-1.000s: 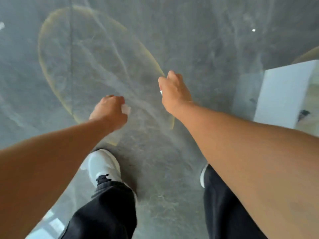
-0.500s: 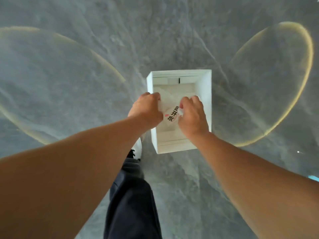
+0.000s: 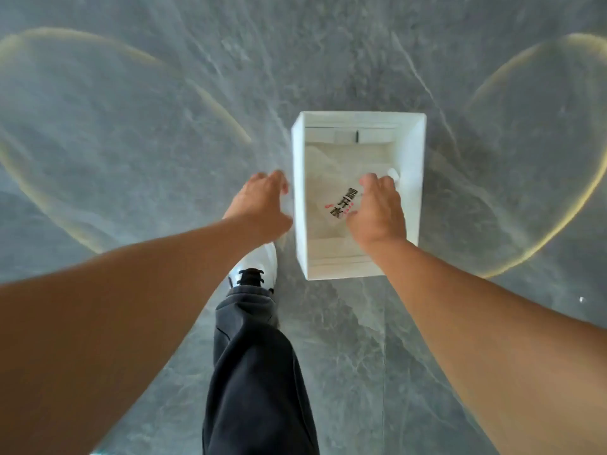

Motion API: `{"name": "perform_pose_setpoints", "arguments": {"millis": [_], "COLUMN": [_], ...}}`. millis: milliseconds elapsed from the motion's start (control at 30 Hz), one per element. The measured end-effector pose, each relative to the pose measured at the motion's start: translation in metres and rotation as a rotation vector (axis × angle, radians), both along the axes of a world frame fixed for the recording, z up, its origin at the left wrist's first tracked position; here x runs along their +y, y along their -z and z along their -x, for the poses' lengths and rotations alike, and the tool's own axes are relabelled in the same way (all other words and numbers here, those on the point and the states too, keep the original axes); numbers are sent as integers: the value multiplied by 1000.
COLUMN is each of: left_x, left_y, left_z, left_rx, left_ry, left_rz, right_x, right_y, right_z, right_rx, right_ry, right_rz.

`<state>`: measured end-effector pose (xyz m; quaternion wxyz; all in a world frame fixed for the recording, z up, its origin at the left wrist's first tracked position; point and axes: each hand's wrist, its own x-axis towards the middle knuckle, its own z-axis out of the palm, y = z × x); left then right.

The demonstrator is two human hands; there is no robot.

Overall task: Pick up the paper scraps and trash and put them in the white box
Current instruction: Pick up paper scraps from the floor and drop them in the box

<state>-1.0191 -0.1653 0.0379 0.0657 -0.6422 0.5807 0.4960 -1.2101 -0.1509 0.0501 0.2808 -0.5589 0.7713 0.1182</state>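
The white box [image 3: 299,198] stands open-topped on the grey floor, just right of centre. Inside it lies a clear piece of trash with a label printed in black characters [image 3: 343,202], on top of pale crumpled paper [image 3: 328,165]. My right hand [image 3: 377,208] hovers over the box's right half with its fingers apart and pointing down. A small white bit [image 3: 393,175] shows at its fingertips. My left hand [image 3: 259,208] is outside the box, close to its left wall, with spread fingers and nothing in it.
My leg in dark trousers [image 3: 253,356] and a white shoe [image 3: 262,261] stand right by the box's near left corner. The grey marbled floor carries curved yellowish rings at left [image 3: 213,103] and right [image 3: 558,218]. A tiny white speck [image 3: 581,299] lies at right.
A second ago both hands were closed on scraps, with the box off to the right. They then came over the box and let go. My left hand has since drawn out to the left.
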Motion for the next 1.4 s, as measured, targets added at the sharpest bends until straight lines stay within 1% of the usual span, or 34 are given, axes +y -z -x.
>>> {"name": "perform_pose_setpoints", "arguments": {"millis": [67, 133, 233, 300, 367, 433, 500, 600, 733, 833, 900, 967, 1033, 1100, 1167, 1267, 1333, 1400], "left_x": [17, 36, 72, 106, 149, 196, 245, 319, 402, 432, 440, 444, 441, 435, 425, 409, 408, 404], "left_y": [0, -2, -3, -2, 0, 4, 5, 2, 2, 16, 33, 52, 72, 91, 108, 131, 138, 137], "left_z": [-50, -102, -185, -239, -291, -340, -385, -451, -535, -587, -617, -645, -668, -689, -705, -714, -716, -708], "left_rx": [-45, -74, -120, -148, -164, -157, -140, -160, -267, -318, -352, -408, -476, -505, -506, -499, -534, -533], "left_ry": [-38, -104, -214, -290, -367, -434, -484, -549, -613, -738, -811, -834, -814, -776, -716, -617, -580, -528], "left_rz": [-54, -79, -108, -138, -184, -227, -250, -293, -327, -290, -220, -131, -59, -16, 18, 40, 31, -25], "right_x": [-9, -14, -11, 3, 27, 59, 98, 160, 228, 258, 270, 276, 281, 286, 291, 295, 296, 288], "right_y": [-6, -11, -9, -1, 11, 23, 34, 48, 54, 62, 74, 94, 116, 137, 154, 171, 171, 165], "right_z": [-33, -80, -171, -244, -319, -389, -452, -527, -602, -635, -652, -667, -679, -685, -685, -671, -663, -649], "right_rx": [3, -36, -115, -174, -215, -210, -193, -181, -183, -187, -161, -106, 16, 106, 83, -43, -140, -162], "right_ry": [-69, -118, -239, -362, -502, -618, -714, -802, -855, -925, -1019, -1067, -1058, -982, -906, -804, -786, -845], "right_rz": [65, 110, 108, 46, -71, -202, -285, -348, -379, -352, -265, -164, -110, -54, 20, 39, -16, -94]}}
